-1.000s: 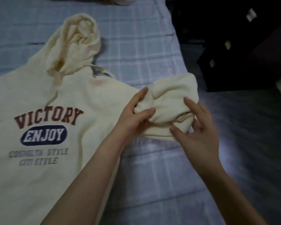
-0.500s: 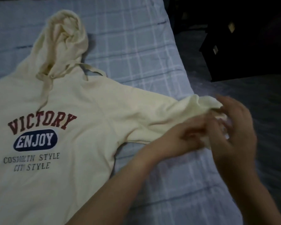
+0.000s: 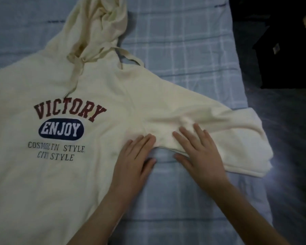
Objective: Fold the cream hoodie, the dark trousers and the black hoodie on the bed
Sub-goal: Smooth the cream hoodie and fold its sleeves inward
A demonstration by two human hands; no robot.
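Head view: the cream hoodie (image 3: 99,92) lies face up on the bed (image 3: 184,41), hood far, print to the left. Its sleeve (image 3: 233,126) runs out to the right, long axis slanting slightly nearer, with the cuff end at the bed's right edge. Both hands sit at the armpit. The left hand (image 3: 134,161) is on the body side, the right hand (image 3: 201,154) on the sleeve, nearer the cuff. Both lie flat, palms down and fingers straight, gripping nothing.
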